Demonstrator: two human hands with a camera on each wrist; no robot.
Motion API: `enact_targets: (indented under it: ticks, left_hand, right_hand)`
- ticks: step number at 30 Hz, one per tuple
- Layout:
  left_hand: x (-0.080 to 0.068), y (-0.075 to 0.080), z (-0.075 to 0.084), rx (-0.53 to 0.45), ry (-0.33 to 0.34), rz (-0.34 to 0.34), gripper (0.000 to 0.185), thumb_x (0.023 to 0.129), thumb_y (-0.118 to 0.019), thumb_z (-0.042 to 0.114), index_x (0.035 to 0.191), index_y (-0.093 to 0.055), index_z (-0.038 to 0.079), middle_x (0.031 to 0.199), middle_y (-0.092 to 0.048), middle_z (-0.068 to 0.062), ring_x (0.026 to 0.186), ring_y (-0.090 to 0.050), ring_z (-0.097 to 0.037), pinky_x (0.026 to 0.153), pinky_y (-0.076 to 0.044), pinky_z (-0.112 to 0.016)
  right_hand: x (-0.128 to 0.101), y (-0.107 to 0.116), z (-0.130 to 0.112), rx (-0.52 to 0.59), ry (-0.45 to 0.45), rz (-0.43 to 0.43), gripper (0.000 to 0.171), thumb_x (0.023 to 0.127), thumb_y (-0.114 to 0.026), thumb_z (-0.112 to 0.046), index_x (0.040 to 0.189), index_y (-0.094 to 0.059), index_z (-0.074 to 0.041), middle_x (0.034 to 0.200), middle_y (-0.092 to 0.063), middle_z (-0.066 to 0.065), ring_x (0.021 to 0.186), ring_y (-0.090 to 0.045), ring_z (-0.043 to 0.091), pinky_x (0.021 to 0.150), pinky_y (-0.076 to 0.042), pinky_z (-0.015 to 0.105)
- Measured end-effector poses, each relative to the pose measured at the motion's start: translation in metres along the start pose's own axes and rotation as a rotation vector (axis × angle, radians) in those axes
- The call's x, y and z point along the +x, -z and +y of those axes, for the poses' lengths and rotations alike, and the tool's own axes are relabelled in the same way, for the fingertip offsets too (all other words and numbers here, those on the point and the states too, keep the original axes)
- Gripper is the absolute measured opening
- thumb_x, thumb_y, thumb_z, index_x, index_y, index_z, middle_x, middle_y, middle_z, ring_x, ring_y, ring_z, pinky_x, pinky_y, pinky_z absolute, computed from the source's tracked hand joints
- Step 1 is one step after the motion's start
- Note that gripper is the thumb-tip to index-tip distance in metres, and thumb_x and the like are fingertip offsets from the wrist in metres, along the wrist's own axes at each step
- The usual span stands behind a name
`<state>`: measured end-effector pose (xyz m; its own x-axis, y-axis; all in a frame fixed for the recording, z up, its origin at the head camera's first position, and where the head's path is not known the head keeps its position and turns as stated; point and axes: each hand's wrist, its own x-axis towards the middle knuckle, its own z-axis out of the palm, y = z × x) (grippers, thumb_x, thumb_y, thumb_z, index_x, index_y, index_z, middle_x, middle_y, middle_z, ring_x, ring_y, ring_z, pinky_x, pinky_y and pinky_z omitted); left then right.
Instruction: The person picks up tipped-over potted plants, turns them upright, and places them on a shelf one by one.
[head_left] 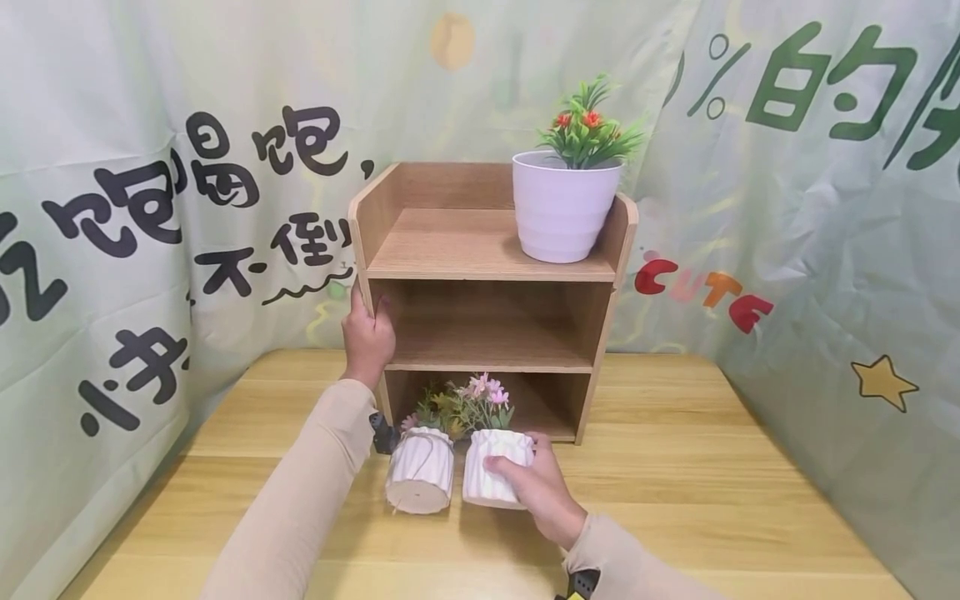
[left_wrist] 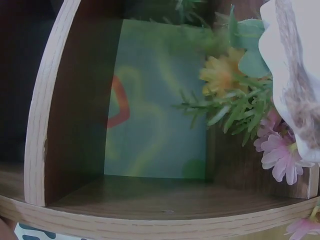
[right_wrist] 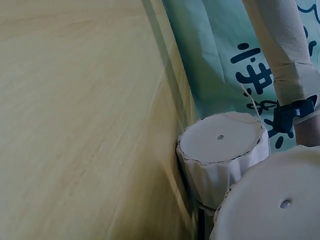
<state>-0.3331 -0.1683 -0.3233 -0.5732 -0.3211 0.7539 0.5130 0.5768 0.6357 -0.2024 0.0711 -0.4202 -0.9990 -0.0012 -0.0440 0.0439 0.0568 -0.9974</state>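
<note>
My left hand (head_left: 369,340) grips the left side panel of a wooden shelf unit (head_left: 491,271), level with its middle compartment. In my right hand (head_left: 542,483) is a small white flower pot (head_left: 486,473) with pink flowers, the thumb across its front. Just left of it, a second white pot (head_left: 420,471), tied with twine, is tilted with its base towards me. Both plants lean towards the bottom compartment. The right wrist view shows the bases of the twine-tied pot (right_wrist: 222,137) and the held pot (right_wrist: 280,197) side by side. Pink flowers (left_wrist: 280,155) show in the left wrist view.
A larger white pot (head_left: 564,208) with red flowers stands at the right of the shelf's top. The unit stands on a light wooden table (head_left: 675,467). Printed curtains (head_left: 825,250) enclose the back and sides. Part of the compartment's back is open to the curtain.
</note>
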Motion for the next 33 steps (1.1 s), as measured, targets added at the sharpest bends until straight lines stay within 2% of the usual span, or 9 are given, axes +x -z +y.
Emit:
enact_targets:
  ticks: [6,14,24,33]
  left_hand:
    - [0.001,0.000,0.002,-0.001,0.003,0.007,0.044,0.097,-0.054,0.010,0.139,-0.044,0.000,0.104,-0.063,-0.035,0.097,-0.062,-0.051,0.086,-0.047,-0.057]
    - [0.000,0.001,0.003,-0.010,0.013,-0.002,0.044,0.097,-0.053,0.011,0.139,-0.043,0.000,0.110,-0.062,-0.034,0.101,-0.061,-0.050,0.089,-0.047,-0.056]
    - [0.000,0.001,0.002,0.000,0.025,0.000,0.044,0.097,-0.053,0.010,0.139,-0.043,0.000,0.111,-0.062,-0.034,0.103,-0.060,-0.049,0.090,-0.046,-0.056]
    - [0.000,0.000,0.001,0.003,0.034,-0.007,0.045,0.098,-0.052,0.014,0.140,-0.042,0.002,0.108,-0.063,-0.034,0.101,-0.061,-0.051,0.090,-0.046,-0.056]
  right_hand:
    - [-0.002,0.003,-0.005,-0.010,0.074,-0.041,0.078,0.071,-0.078,-0.007,0.132,-0.030,0.002,0.106,-0.054,0.020,0.082,-0.061,0.024,0.070,-0.056,0.036]
    - [-0.004,0.004,-0.011,-0.084,0.130,-0.016,0.076,0.068,-0.082,-0.006,0.128,-0.035,-0.001,0.100,-0.056,0.017,0.077,-0.061,0.023,0.066,-0.056,0.035]
    - [-0.004,0.005,-0.019,-0.123,0.239,0.014,0.072,0.066,-0.084,-0.005,0.121,-0.038,-0.002,0.106,-0.054,0.020,0.081,-0.060,0.025,0.065,-0.056,0.034]
    - [-0.002,0.004,-0.027,-0.109,0.279,0.023,0.070,0.065,-0.085,-0.004,0.117,-0.038,-0.002,0.107,-0.053,0.020,0.080,-0.060,0.025,0.063,-0.056,0.034]
